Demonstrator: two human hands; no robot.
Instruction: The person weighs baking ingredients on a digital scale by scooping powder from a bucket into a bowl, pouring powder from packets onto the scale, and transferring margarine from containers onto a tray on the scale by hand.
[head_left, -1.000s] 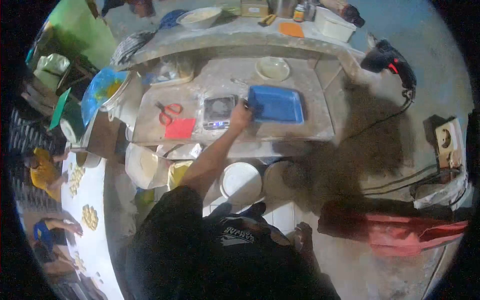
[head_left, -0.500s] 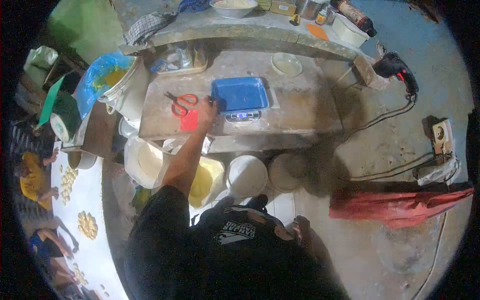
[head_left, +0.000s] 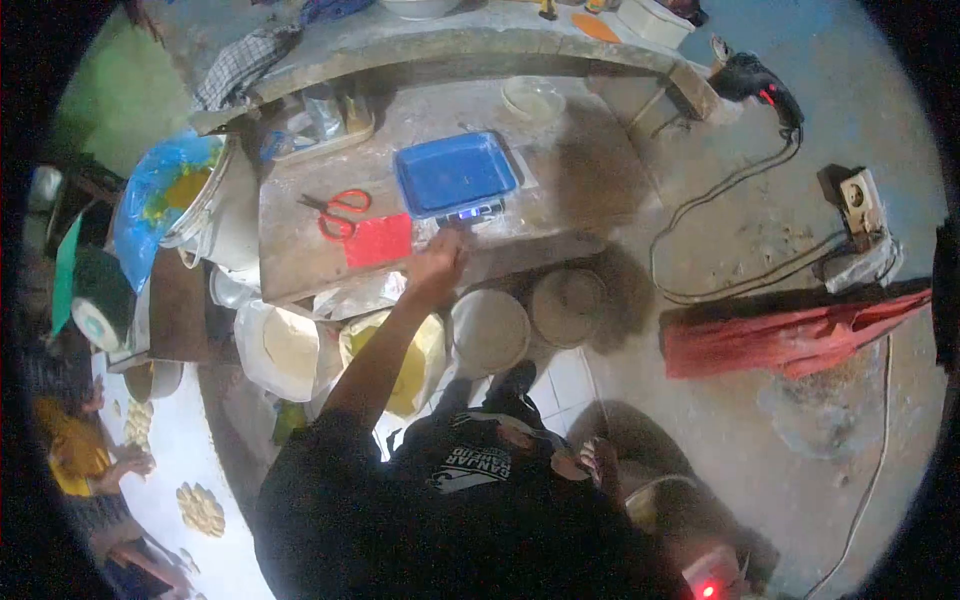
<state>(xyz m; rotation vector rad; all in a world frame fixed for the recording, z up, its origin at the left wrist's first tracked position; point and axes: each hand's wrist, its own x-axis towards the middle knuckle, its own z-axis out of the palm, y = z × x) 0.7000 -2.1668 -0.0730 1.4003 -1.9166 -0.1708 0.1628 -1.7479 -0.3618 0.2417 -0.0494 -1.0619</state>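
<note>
My left hand point(head_left: 438, 262) reaches over the table's front edge, palm down with its fingers bunched together, and I see nothing in it. Its fingertips are just in front of the lit display of a digital scale point(head_left: 474, 214). On the scale rests a shallow blue tray point(head_left: 455, 173). Left of the hand lies a flat red rectangular piece point(head_left: 378, 240), with red-handled scissors point(head_left: 345, 212) behind it. My right hand point(head_left: 598, 460) hangs low beside my body, small and partly hidden, so its grip is unclear.
Below the wooden table point(head_left: 300, 270) stand a bag of yellow contents point(head_left: 420, 365), a pale tub point(head_left: 275, 350) and round lidded buckets point(head_left: 490, 332). A bucket lined with blue plastic point(head_left: 150, 215) is at left. Cables and a red cloth point(head_left: 740, 338) lie right. People work at a white table point(head_left: 225, 535).
My left hand has moved from the blue tray's left edge toward me and right, to the scale's front. More of the red piece shows. The whole view has shifted.
</note>
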